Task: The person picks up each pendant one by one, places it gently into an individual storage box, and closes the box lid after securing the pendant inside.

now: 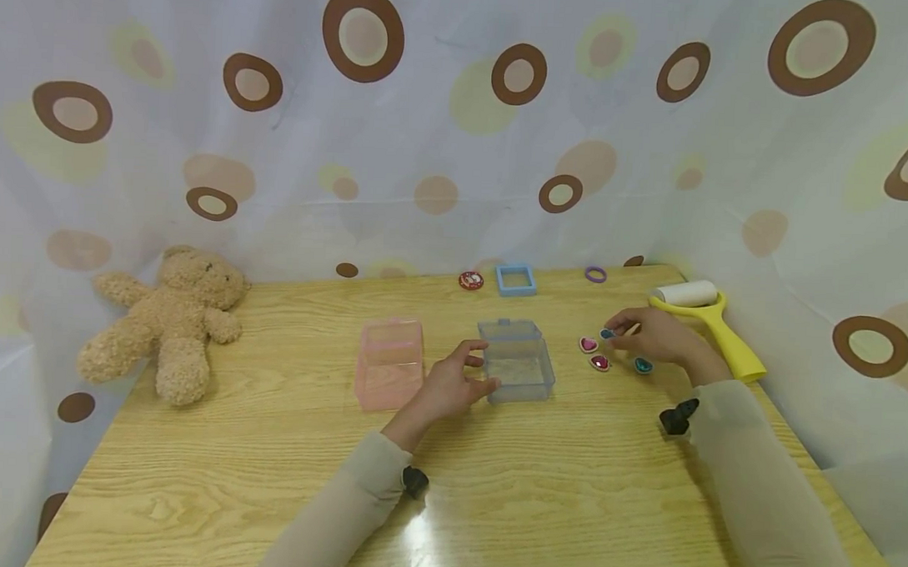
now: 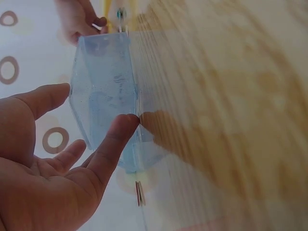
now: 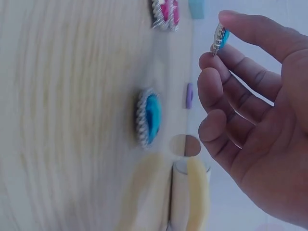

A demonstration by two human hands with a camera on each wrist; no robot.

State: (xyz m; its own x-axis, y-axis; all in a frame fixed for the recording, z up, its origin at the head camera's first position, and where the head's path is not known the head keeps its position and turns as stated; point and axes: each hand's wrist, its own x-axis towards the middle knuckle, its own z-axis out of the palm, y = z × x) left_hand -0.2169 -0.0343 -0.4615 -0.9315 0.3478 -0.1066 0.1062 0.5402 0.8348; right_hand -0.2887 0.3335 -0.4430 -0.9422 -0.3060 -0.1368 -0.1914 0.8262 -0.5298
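My right hand [image 1: 658,334] pinches a small blue gem [image 3: 221,38] with a silvery beaded edge between thumb and fingertips, raised off the table. Below that hand lie a teal gem [image 1: 643,366], a pink heart-shaped gem [image 1: 589,345] and a dark pink gem [image 1: 600,363]. With fingers spread, my left hand [image 1: 454,385] is at the left side of a clear bluish plastic box [image 2: 108,82], whose lid stands open toward the back. One fingertip appears to touch the box near its base in the left wrist view. No gem shows inside the box.
An open pink plastic box [image 1: 389,387] stands left of the bluish one. Along the back lie a red round badge [image 1: 471,281], a blue square frame [image 1: 516,291] and a purple ring [image 1: 595,274]. A yellow-handled lint roller [image 1: 730,336] lies right, a teddy bear [image 1: 175,315] left.
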